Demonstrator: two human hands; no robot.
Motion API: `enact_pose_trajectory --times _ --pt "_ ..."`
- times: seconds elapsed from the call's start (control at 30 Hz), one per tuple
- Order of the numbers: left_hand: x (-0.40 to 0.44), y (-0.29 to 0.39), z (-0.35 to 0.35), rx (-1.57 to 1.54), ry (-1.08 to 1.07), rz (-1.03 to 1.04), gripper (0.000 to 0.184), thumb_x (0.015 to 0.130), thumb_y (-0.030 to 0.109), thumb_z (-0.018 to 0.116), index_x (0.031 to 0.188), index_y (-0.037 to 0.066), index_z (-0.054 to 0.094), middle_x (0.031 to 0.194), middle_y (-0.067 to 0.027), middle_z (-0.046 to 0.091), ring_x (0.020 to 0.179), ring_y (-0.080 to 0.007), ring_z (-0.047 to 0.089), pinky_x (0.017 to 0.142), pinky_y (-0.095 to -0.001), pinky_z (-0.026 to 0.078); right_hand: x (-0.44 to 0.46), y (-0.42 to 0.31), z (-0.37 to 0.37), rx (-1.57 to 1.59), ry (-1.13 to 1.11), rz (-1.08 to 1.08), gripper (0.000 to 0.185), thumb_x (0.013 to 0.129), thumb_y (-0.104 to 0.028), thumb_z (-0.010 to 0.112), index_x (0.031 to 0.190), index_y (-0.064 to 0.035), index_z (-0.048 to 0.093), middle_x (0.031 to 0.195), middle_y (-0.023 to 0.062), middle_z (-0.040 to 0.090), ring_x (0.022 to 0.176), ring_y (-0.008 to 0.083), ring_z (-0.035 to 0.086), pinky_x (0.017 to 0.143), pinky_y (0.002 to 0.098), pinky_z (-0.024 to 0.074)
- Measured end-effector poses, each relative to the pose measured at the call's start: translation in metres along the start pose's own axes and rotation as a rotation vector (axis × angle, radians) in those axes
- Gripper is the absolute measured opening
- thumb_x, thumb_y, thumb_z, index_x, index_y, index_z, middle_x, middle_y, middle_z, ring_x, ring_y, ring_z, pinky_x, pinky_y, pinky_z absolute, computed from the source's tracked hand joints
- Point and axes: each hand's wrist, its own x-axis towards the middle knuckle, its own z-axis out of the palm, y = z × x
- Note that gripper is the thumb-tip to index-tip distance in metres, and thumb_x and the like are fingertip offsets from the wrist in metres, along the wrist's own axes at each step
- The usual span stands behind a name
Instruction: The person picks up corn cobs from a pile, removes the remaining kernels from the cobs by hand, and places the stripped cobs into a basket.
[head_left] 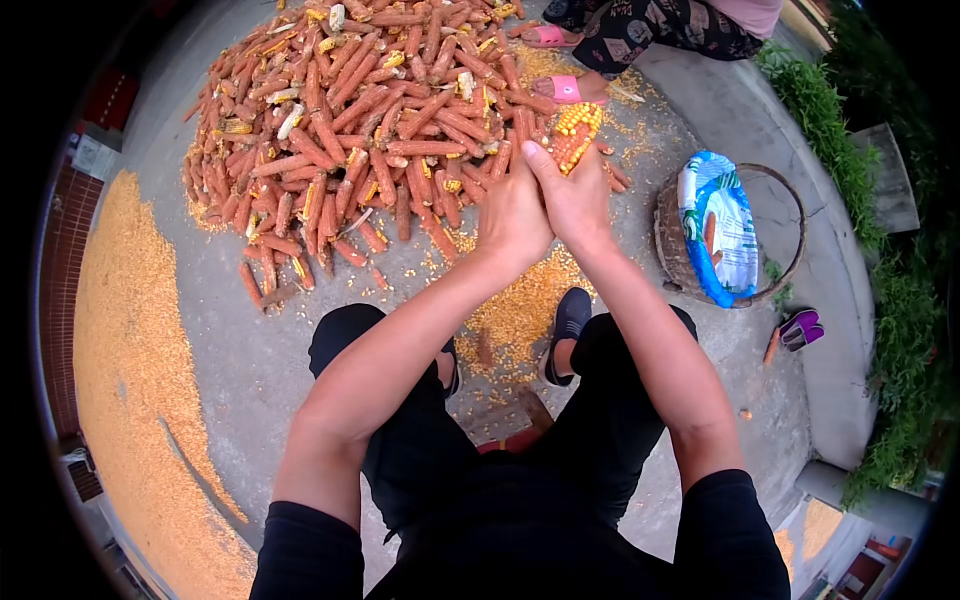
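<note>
My two hands are pressed together in front of me, above the pile's near right edge. From the top of them sticks out a corn cob (575,138), partly stripped, with yellow kernels on its upper and right sides and bare reddish core between. My right hand (577,205) is closed around its lower end, thumb pointing up and to the left. Against it my left hand (515,218) is closed too, its fingers mostly hidden at the cob's lower part. Loose corn kernels (510,320) lie on the ground below, between my shoes.
A big heap of stripped corn cobs (350,130) spreads ahead. Kernels (140,370) cover the ground at left. To the right stand a lined basket (670,240) and purple shoes (800,330). Another person in pink sandals (566,89) sits at the far right of the heap.
</note>
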Motion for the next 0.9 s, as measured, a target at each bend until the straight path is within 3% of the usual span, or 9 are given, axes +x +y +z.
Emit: enact_pose_trajectory --times 0.2,0.3,0.4,0.5,0.53,0.63,0.73,0.83,0.9 --pt "0.001 -0.006 0.009 -0.492 -0.068 0.289 0.029 0.088 0.008 0.065 0.11 -0.009 0.059 0.093 -0.0223 0.072 0.091 -0.0289 0.071 0.082 -0.0399 0.054 0.012 0.015 -0.008 0.008 -0.008 -0.08 0.036 0.099 -0.031 0.062 0.106 0.0036 0.059 0.095 0.0257 0.067 0.089 0.0394 0.068 0.078 0.047 0.0498" --pt "0.001 -0.012 0.011 -0.59 -0.18 0.217 0.028 0.088 0.005 0.065 0.113 -0.007 0.061 0.1 -0.0143 0.071 0.1 -0.02 0.066 0.09 -0.0323 0.049 0.012 0.02 -0.012 -0.068 -0.012 -0.214 0.032 0.105 -0.03 0.054 0.105 0.0009 0.062 0.086 0.0151 0.067 0.079 0.0272 0.064 0.074 0.0422 0.0483" --pt "0.013 -0.032 0.03 -0.771 -0.198 0.24 0.018 0.086 0.002 0.064 0.104 -0.001 0.061 0.081 -0.0087 0.066 0.075 -0.0181 0.066 0.068 -0.0328 0.052 0.019 0.018 -0.016 -0.022 -0.063 -0.232 0.033 0.104 -0.03 0.056 0.101 0.002 0.059 0.086 0.0228 0.064 0.079 0.0363 0.065 0.073 0.0461 0.0483" --pt "0.004 -0.007 -0.024 -1.097 -0.662 -0.251 0.012 0.085 -0.002 0.061 0.093 0.005 0.054 0.063 -0.001 0.051 0.047 -0.0103 0.049 0.042 -0.0295 0.038 0.024 0.02 -0.028 0.065 -0.198 -0.18 0.032 0.105 -0.029 0.055 0.095 0.0007 0.059 0.084 0.0199 0.063 0.073 0.031 0.061 0.069 0.042 0.0473" --pt "-0.007 0.011 -0.02 -1.068 -0.509 -0.277 0.017 0.085 -0.004 0.059 0.087 0.009 0.048 0.056 0.0042 0.038 0.037 -0.0046 0.031 0.034 -0.0264 0.02 0.025 0.026 -0.025 0.066 -0.177 -0.235 0.03 0.105 -0.027 0.055 0.091 -0.0003 0.059 0.08 0.0153 0.062 0.067 0.0254 0.057 0.064 0.0389 0.0459" --pt "-0.006 0.009 -0.02 -1.084 -0.535 -0.338 0.015 0.085 -0.004 0.059 0.09 0.007 0.049 0.058 0.003 0.041 0.039 -0.0057 0.035 0.036 -0.0259 0.023 0.024 0.035 -0.018 0.167 -0.183 -0.142 0.031 0.103 -0.029 0.058 0.094 0.0001 0.06 0.075 0.0118 0.06 0.065 0.0239 0.056 0.064 0.0395 0.0463" --pt "0.002 0.006 -0.022 -1.056 -0.596 -0.322 0.019 0.085 -0.004 0.057 0.097 0.008 0.047 0.055 0.005 0.036 0.039 -0.005 0.032 0.036 -0.0237 0.023 0.025 0.025 -0.027 0.55 -0.322 0.296 0.034 0.101 -0.033 0.062 0.099 0.0004 0.062 0.079 0.0124 0.063 0.072 0.023 0.061 0.068 0.0394 0.0482" --pt "-0.003 0.011 -0.017 -0.766 -0.375 -0.311 0.02 0.086 -0.004 0.058 0.098 0.008 0.049 0.058 0.0052 0.037 0.041 -0.0049 0.033 0.036 -0.0236 0.023 0.018 0.024 -0.019 -0.02 -0.257 -0.184 0.038 0.099 -0.036 0.064 0.104 0.001 0.062 0.083 0.014 0.066 0.074 0.0221 0.065 0.068 0.0381 0.0501" --pt "0.0 0.004 -0.024 -0.952 -0.523 -0.358 0.02 0.086 -0.004 0.059 0.098 0.008 0.049 0.059 0.005 0.037 0.042 -0.0051 0.033 0.036 -0.0235 0.023 0.015 0.02 -0.016 -0.034 -0.202 -0.277 0.036 0.099 -0.035 0.064 0.104 0.0007 0.061 0.079 0.0125 0.066 0.068 0.0206 0.066 0.061 0.0367 0.0508"
